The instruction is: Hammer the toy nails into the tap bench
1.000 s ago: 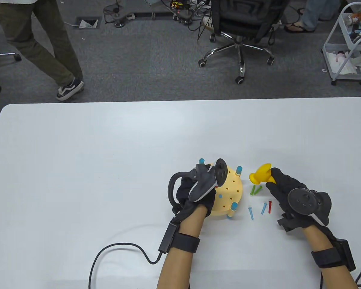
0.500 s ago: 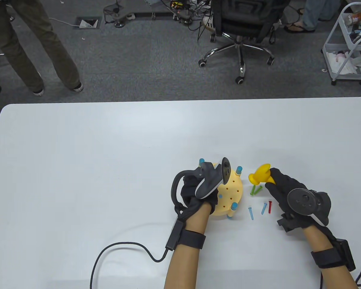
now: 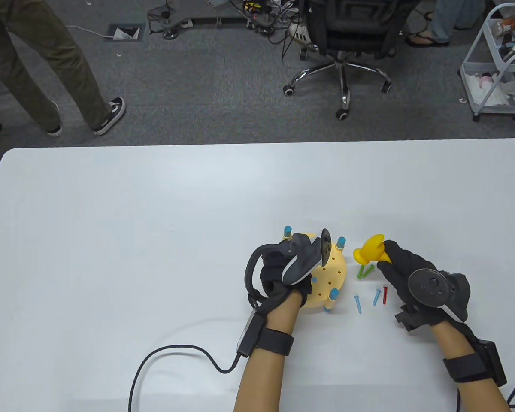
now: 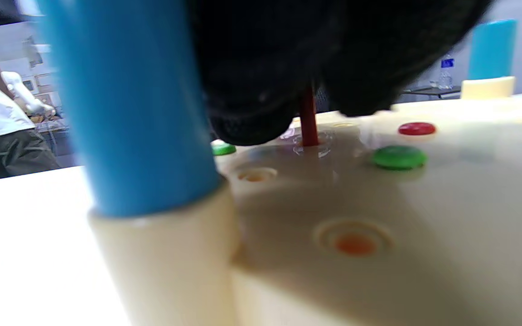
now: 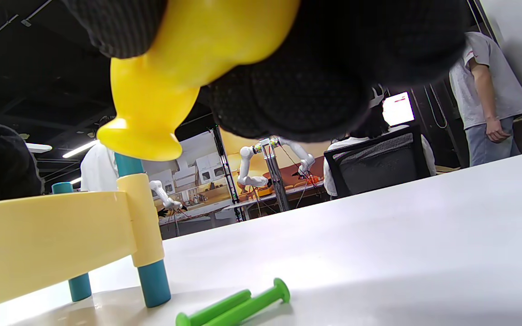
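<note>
Beyond my white table: grey carpet floor, black office chair on a chrome star base, white wire trolley with clutter far right. Someone in olive trousers and black sneakers stands at far left. Tangle of cables along the top edge. White robot arms show in my right wrist view's background.

- Bench: pale yellow, blue posts, under the left hand.
- Red nail: upright in a bench hole, pinched by left fingers.
- Hammer: yellow, gripped in the right hand.
- Loose nails: green, blue, red, lying between the hands.
</note>
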